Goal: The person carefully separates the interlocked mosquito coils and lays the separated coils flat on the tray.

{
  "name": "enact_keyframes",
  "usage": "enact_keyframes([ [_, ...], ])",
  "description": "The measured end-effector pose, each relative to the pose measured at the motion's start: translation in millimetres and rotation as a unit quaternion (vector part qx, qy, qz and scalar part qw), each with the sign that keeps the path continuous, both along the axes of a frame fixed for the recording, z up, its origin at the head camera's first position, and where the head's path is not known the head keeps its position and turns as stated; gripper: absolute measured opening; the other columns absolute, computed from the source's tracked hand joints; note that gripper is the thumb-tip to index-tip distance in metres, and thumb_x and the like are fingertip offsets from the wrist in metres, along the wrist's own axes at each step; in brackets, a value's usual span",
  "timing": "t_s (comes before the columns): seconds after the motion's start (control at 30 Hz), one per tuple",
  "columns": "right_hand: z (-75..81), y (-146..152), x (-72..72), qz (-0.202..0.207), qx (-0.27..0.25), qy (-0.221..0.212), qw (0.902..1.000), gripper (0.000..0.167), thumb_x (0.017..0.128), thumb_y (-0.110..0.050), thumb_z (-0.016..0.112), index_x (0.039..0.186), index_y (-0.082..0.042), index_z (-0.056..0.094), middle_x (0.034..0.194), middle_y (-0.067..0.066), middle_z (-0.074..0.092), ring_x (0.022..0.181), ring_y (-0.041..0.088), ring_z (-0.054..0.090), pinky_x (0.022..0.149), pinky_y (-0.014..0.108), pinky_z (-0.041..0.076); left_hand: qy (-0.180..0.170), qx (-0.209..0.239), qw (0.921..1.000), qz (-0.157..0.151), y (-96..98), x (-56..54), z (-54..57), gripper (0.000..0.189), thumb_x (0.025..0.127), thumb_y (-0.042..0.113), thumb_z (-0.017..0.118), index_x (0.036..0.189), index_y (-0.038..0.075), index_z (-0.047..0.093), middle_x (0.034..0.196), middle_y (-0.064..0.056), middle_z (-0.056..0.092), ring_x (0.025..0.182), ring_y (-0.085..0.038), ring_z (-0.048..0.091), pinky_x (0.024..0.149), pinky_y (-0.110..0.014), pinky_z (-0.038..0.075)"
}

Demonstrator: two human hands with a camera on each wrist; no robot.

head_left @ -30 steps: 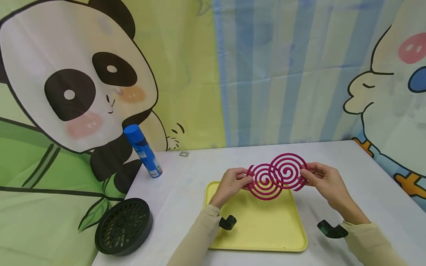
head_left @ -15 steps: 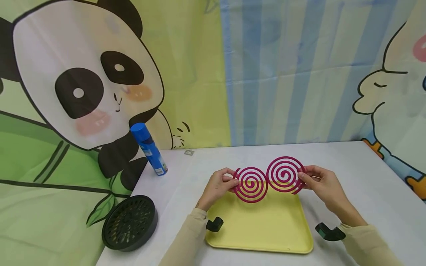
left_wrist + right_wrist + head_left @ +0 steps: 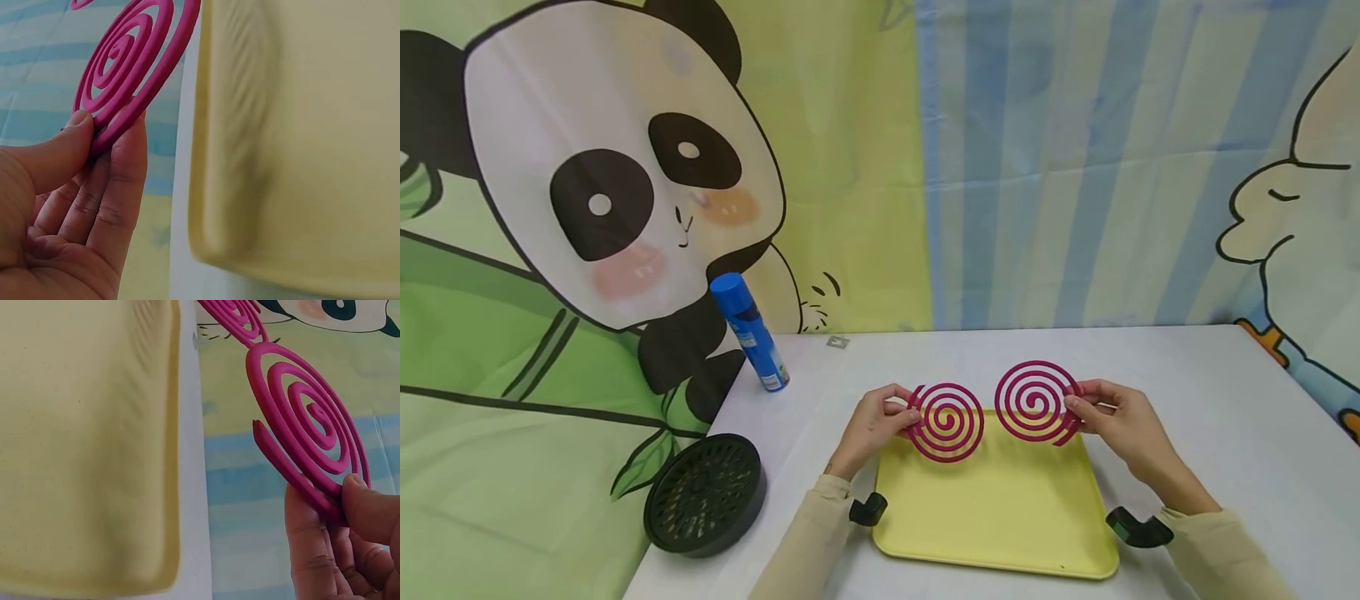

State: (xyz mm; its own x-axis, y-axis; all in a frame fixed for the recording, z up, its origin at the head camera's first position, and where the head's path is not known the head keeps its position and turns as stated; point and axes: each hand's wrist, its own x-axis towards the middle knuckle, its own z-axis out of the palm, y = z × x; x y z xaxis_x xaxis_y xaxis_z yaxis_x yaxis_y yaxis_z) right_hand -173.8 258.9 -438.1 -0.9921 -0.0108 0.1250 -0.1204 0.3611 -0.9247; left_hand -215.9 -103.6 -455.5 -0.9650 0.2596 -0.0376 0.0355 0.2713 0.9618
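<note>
Two magenta mosquito coils are held up over the far part of a yellow tray (image 3: pixel 1000 517), side by side with a small gap between them in the head view. My left hand (image 3: pixel 872 427) pinches the outer edge of the left mosquito coil (image 3: pixel 949 422) between thumb and fingers. The right mosquito coil (image 3: pixel 1036 402), slightly higher, is pinched at its outer edge by my right hand (image 3: pixel 1123 423). Close up in the left wrist view, the thumb presses on the rim of the left coil (image 3: pixel 125 122). The loose outer tail of the right coil (image 3: pixel 270 440) shows in the right wrist view.
A round black container with a slotted lid (image 3: pixel 705 496) stands at the left table edge. Behind it is a blue spray can (image 3: pixel 751 333). A small flat metal piece (image 3: pixel 837 342) lies near the back edge of the white table (image 3: pixel 1187 400), before a cartoon-printed curtain (image 3: pixel 872 167).
The two coils overlapped in view, then met edge to edge, and now stand apart. My left hand has moved left with its coil. The head view has turned slightly left.
</note>
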Motion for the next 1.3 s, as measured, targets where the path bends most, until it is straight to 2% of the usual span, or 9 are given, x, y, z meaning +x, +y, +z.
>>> enact_keyframes([
  [0.17, -2.5, -2, 0.3, 0.005, 0.001, -0.022, 0.9997, 0.046, 0.100, -0.026, 0.066, 0.125, 0.011, 0.057, 0.098, 0.013, 0.063, 0.081, 0.007, 0.073, 0.074, 0.025, 0.063, 0.004, -0.023, 0.9997, -0.002, -3.2, 0.6, -2.7, 0.013, 0.094, 0.010, 0.072, 0.105, 0.006, 0.068, 0.087, -0.012, 0.078, 0.074, -0.020, 0.073, 0.074, -0.046, 0.063],
  [0.33, -5.6, -5, 0.2, 0.011, 0.001, -0.033, 0.9994, 0.046, 0.100, -0.025, 0.066, 0.126, 0.011, 0.056, 0.100, 0.017, 0.062, 0.082, 0.007, 0.073, 0.075, 0.026, 0.063, 0.019, -0.066, 0.9976, -0.003, -5.4, 1.1, -7.6, 0.013, 0.093, 0.012, 0.074, 0.105, 0.008, 0.069, 0.086, -0.010, 0.078, 0.073, -0.021, 0.072, 0.067, -0.037, 0.061],
  [0.53, -8.7, -9, -1.8, 0.019, 0.004, -0.044, 0.9988, 0.046, 0.099, -0.025, 0.067, 0.125, 0.011, 0.057, 0.103, 0.020, 0.061, 0.084, 0.007, 0.073, 0.075, 0.028, 0.063, 0.011, -0.094, 0.9955, -0.004, -9.9, 0.8, -13.1, 0.013, 0.093, 0.012, 0.074, 0.105, 0.008, 0.070, 0.082, -0.006, 0.077, 0.070, -0.019, 0.071, 0.064, -0.034, 0.060],
  [0.73, -12.4, -11, -4.2, 0.023, 0.019, -0.054, 0.9981, 0.047, 0.099, -0.028, 0.067, 0.125, 0.010, 0.058, 0.104, 0.020, 0.062, 0.084, 0.007, 0.072, 0.075, 0.027, 0.063, -0.003, -0.116, 0.9933, -0.008, -12.5, 3.2, -11.2, 0.014, 0.093, 0.012, 0.074, 0.104, 0.006, 0.069, 0.082, -0.006, 0.076, 0.070, -0.015, 0.068, 0.062, -0.027, 0.057],
  [0.93, -14.8, -12, -5.7, 0.029, 0.022, -0.057, 0.9977, 0.048, 0.099, -0.029, 0.068, 0.125, 0.009, 0.058, 0.104, 0.018, 0.063, 0.084, 0.007, 0.071, 0.075, 0.027, 0.063, 0.015, -0.143, 0.9893, -0.027, -9.9, 4.3, -9.2, 0.014, 0.092, 0.008, 0.074, 0.104, 0.001, 0.070, 0.081, -0.007, 0.075, 0.070, -0.017, 0.070, 0.060, -0.027, 0.058],
  [1.07, -15.6, -13, -6.7, 0.030, 0.025, -0.058, 0.9975, 0.048, 0.099, -0.029, 0.068, 0.126, 0.009, 0.058, 0.104, 0.018, 0.063, 0.084, 0.007, 0.071, 0.075, 0.026, 0.063, 0.053, -0.193, 0.9793, -0.032, -5.9, 4.0, -9.9, 0.012, 0.089, 0.006, 0.076, 0.099, 0.000, 0.071, 0.077, -0.006, 0.071, 0.066, -0.014, 0.064, 0.055, -0.020, 0.052],
  [1.3, -18.4, -13, -6.6, 0.029, 0.023, -0.068, 0.9970, 0.049, 0.098, -0.030, 0.068, 0.126, 0.009, 0.058, 0.105, 0.018, 0.063, 0.085, 0.006, 0.071, 0.074, 0.025, 0.063, 0.110, -0.290, 0.9507, -0.011, 5.1, 6.2, -9.8, 0.016, 0.083, 0.008, 0.083, 0.095, 0.002, 0.073, 0.076, -0.001, 0.064, 0.066, -0.010, 0.054, 0.058, -0.020, 0.047],
])
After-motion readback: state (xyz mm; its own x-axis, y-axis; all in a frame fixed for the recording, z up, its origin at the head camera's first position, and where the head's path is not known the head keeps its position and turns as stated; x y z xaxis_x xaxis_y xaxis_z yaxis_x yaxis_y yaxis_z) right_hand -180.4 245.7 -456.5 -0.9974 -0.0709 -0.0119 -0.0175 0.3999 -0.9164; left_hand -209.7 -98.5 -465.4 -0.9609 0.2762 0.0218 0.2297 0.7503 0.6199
